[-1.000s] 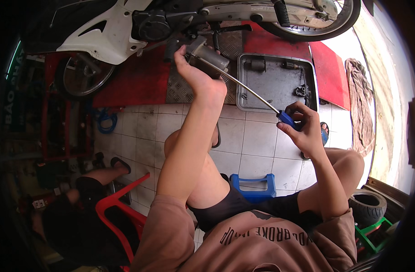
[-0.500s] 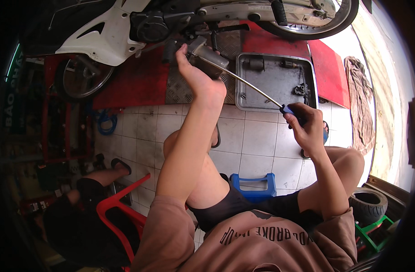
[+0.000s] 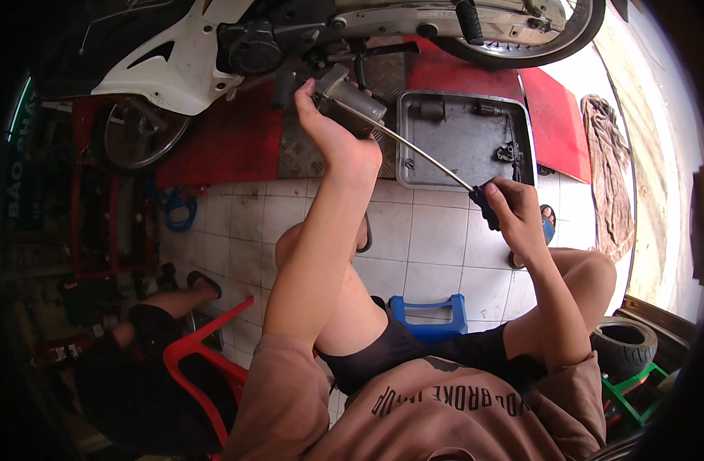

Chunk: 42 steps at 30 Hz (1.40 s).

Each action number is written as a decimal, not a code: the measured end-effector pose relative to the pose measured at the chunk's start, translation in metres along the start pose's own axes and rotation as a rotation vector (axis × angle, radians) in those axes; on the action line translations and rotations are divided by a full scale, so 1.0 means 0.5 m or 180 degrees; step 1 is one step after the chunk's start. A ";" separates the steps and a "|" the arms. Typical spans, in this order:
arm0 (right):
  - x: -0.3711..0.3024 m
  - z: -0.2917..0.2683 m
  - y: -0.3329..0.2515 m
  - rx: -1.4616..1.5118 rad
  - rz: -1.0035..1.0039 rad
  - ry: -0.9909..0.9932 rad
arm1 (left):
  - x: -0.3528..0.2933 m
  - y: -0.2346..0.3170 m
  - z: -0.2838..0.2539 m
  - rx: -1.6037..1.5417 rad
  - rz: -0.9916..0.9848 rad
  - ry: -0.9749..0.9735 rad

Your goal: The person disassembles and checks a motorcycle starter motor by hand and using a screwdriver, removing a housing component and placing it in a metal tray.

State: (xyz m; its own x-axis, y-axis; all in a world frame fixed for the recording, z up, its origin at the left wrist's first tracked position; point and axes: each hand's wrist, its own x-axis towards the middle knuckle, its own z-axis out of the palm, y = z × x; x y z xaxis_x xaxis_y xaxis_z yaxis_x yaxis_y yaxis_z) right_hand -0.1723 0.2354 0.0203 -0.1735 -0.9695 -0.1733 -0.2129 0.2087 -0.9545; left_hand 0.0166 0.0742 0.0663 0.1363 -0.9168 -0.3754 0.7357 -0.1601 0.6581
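Observation:
A grey metal motorcycle part (image 3: 361,102), blocky at one end with a rounded body, rests in my left hand (image 3: 327,127), whose fingers wrap behind it and are partly hidden. My right hand (image 3: 516,211) grips the dark blue handle of a long screwdriver (image 3: 436,164). Its thin steel shaft runs up and left along the part's face. The tip reaches the part's upper end, though the exact contact is too small to tell. Below and right of the part, a grey metal tray (image 3: 463,181) holds several dark parts, among them a cylinder (image 3: 432,111) and a small bracket-like piece (image 3: 508,152).
A white motorbike (image 3: 175,61) stands across the far side on a red platform (image 3: 236,150). A blue plastic stool (image 3: 429,317) is between my legs, a red chair (image 3: 206,338) at left beside another person's leg (image 3: 171,302). A tyre (image 3: 627,349) and brown cloth (image 3: 607,169) lie at right.
My right hand has turned the screwdriver handle and shifted its fingers, so more of the handle shows below the palm. My left hand and the part stay nearly as they were.

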 end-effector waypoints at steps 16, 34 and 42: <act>-0.011 -0.015 -0.029 0.1610 0.0916 -0.1381 | 0.005 -0.002 0.002 -0.0054 -0.0183 -0.0073; -0.021 -0.003 -0.019 0.1249 0.0497 -0.1079 | 0.018 -0.015 0.003 -0.0118 -0.0150 -0.0238; -0.013 -0.013 0.009 0.0366 0.0104 -0.0565 | 0.017 -0.027 0.015 -0.0090 -0.0146 -0.0193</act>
State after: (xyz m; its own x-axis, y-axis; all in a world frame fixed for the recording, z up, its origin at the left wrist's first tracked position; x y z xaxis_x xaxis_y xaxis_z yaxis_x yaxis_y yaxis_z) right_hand -0.1784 0.2435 0.0190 -0.0042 -0.9720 -0.2350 -0.0970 0.2343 -0.9673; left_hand 0.0027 0.0658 0.0593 0.0624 -0.9293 -0.3639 0.7588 -0.1927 0.6222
